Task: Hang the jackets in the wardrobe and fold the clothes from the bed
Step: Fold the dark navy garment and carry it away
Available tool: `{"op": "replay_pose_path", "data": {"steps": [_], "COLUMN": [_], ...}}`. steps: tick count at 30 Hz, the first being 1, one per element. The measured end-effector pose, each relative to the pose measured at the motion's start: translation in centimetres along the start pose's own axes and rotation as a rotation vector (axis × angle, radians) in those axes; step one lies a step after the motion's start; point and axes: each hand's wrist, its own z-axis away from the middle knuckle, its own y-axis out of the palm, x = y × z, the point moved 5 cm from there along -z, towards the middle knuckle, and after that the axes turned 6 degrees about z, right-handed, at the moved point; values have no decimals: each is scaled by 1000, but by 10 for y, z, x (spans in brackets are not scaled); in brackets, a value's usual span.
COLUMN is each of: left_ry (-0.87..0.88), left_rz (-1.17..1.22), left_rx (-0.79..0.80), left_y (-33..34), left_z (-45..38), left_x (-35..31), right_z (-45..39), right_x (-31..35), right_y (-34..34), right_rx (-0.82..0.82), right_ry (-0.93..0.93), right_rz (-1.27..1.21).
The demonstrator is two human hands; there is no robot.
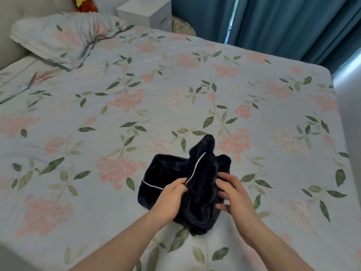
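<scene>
While lying on the bed (175, 90), the dark garment (197, 184) is gripped by both hands.

Garment: I see one dark navy plush garment (195, 184) with thin white piping, partly folded.
Pose: its left part lies flat in a squarish fold; a bunched ridge runs up the middle to a peak.
Place: lower centre of the frame, lying on the flowered bed (175, 94).
Contact: I see both hands' grips on it.
</scene>
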Motion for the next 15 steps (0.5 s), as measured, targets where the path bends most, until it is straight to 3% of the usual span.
{"op": "replay_pose_path", "data": {"steps": [3,7,13,15], "left_ry": [11,5,64,37], "left_rz": [152,146,-238,-350], "left_rx": [-56,-124,-280,-250], "left_y": [-35,-74,-117,-126], "left_z": [2,-4,-33,-48], "left_x": [-20,-24,-4,6], "right_z": [-14,-24,-39,-41], "right_x": [11,5,-2,5], "right_y": [39,88,132,117], "right_rx": [81,105,125,-13], "right_ry": [-40,-98,-198,-295], "right_rz": [158,378,389,444]}}
